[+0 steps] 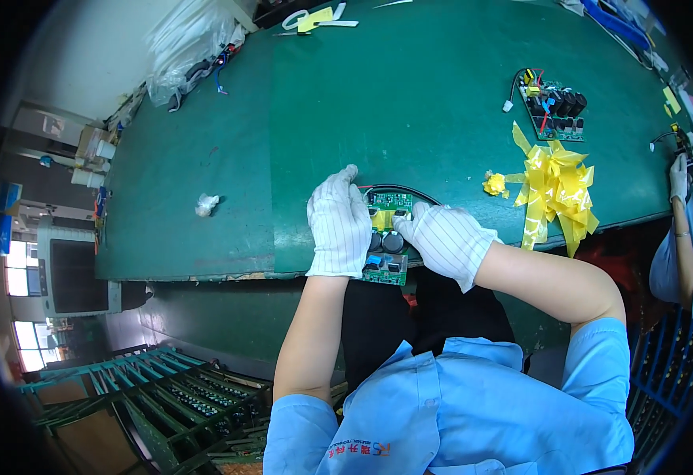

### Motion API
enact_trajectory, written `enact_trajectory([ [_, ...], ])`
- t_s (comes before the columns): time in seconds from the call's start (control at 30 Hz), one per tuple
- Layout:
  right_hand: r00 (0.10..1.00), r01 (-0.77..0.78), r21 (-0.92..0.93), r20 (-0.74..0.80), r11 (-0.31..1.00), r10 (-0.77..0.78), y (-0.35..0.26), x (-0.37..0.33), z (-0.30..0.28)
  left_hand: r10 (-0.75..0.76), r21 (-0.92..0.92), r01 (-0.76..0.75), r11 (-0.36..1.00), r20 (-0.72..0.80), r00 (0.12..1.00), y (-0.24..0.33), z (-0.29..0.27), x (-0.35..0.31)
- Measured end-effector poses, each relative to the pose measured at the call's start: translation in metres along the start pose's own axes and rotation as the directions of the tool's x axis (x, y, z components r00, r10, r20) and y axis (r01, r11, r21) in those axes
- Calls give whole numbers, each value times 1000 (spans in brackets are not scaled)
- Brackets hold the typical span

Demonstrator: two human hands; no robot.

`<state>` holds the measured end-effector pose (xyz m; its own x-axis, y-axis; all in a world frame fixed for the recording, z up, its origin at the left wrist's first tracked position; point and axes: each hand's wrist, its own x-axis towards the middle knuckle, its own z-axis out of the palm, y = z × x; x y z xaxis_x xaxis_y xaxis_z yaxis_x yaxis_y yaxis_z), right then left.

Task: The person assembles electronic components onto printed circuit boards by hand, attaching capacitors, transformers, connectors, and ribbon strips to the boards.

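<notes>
A green circuit board [395, 277] lies at the table's near edge, its lower end toward my lap. Dark round capacitors, a yellow part and a black cable show on it. My left hand [338, 226], in a white striped glove, grips the board's left side, fingers pointing away from me. From the right, my right hand [451, 241], gloved the same way, holds the board with bent fingers close to the yellow part. Whether those fingertips also pinch something small is hidden. Right of my right hand lies a heap of yellow tape strips [556, 190], with a small crumpled yellow piece [495, 184] beside it.
A second circuit board [554, 111] with a cable sits farther right on the green table [196, 182]. A white crumpled scrap [206, 205] lies left. Scissors [293, 21] and a plastic bag [192, 47] are at the back. At far right is a co-worker's gloved hand [678, 178].
</notes>
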<state>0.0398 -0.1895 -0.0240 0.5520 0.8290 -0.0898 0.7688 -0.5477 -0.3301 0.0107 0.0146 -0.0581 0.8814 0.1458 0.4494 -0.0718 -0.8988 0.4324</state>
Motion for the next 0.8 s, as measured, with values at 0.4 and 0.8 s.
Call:
enact_trajectory([
  [0.4,972,101,-10,213,995,-97,-9,35,-45,19,-136,-57,989,-272,962,-1,5,-14],
  [0.8,980,169,-8,105,986,-167,3,24,-42,-104,-412,-14,911,-262,959,-2,7,-20],
])
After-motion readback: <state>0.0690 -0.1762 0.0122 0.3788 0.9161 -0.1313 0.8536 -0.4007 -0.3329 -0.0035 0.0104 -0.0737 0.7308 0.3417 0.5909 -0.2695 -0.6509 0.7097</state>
